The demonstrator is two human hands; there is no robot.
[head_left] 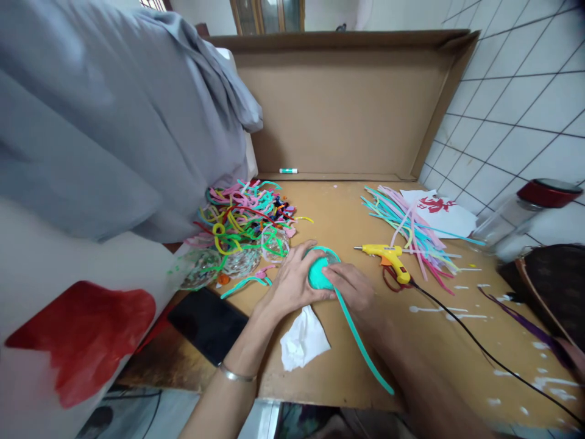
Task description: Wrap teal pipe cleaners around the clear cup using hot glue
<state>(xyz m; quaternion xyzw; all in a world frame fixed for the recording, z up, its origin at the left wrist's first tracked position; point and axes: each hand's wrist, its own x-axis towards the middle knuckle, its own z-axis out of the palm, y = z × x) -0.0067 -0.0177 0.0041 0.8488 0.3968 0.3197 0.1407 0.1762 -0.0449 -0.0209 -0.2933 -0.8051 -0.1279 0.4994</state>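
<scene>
My left hand [295, 277] is wrapped round a small round clear piece [329, 258], part of which is covered in teal coils [320, 275]. A long teal pipe cleaner [361, 341] runs from it toward the table's front edge. With fingers pinched together, my right hand [354, 285] presses on the pipe cleaner at the round piece's right side; its fingertips are partly hidden. Just below the hands lies a crumpled white tissue [304, 341]. Right of them rests a yellow glue gun [386, 256] with a black cord.
A tangled heap of coloured pipe cleaners [242, 213] lies left, near clear patterned dishes [242, 261] and a dark tablet or phone [208, 323]. Straight pipe cleaners [411, 219] lie right, before a red-lidded jar [512, 216] and a brown bag [553, 286]. A cardboard panel [338, 116] stands behind.
</scene>
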